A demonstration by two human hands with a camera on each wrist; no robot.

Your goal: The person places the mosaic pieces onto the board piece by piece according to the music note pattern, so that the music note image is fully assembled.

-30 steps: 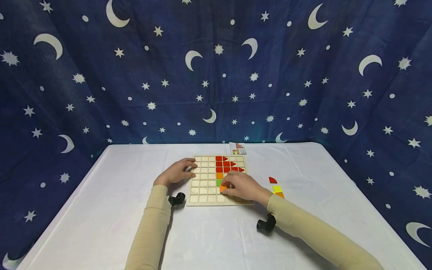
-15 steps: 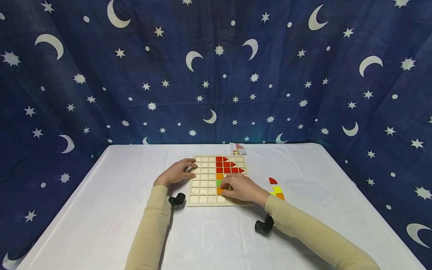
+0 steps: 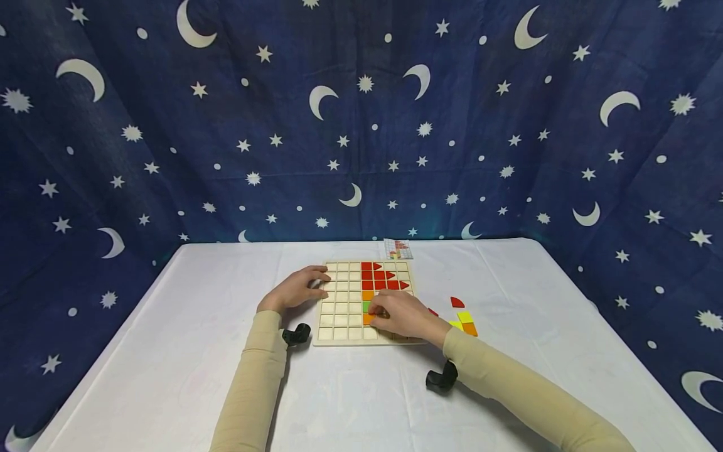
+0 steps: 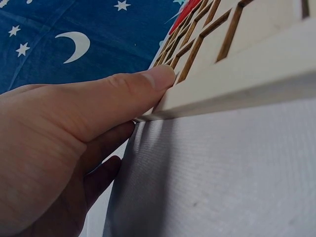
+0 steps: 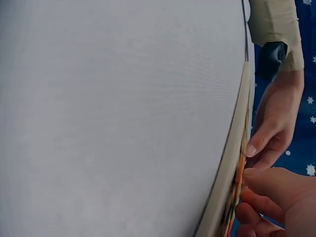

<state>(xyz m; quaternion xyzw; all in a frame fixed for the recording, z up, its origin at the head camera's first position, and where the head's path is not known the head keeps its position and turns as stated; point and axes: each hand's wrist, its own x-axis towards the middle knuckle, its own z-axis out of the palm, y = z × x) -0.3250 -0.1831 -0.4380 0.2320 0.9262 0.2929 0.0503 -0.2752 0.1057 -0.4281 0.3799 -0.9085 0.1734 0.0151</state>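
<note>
A wooden grid board (image 3: 341,308) lies on the table. My left hand (image 3: 295,288) rests at its left edge, fingers spread, the thumb (image 4: 160,78) on the rim in the left wrist view. My right hand (image 3: 408,314) is over the lower right part of the board, thumb and fingers bent at an orange square tile (image 3: 368,319) that lies in a cell. Above that tile are a green square (image 3: 366,306) and another orange square (image 3: 368,295). Red squares and triangles (image 3: 380,275) form three rows at the top. My right hand hides several cells.
Loose pieces lie right of the board: a red quarter circle (image 3: 457,302), a yellow square (image 3: 464,316) and an orange square (image 3: 469,329). A printed pattern card (image 3: 398,249) lies behind the board. A starry dark blue cloth (image 3: 361,125) hangs behind the white table (image 3: 237,351).
My right hand has lowered the orange square into its cell below the green one and shifted slightly left. The left hand has stayed at the board's edge.
</note>
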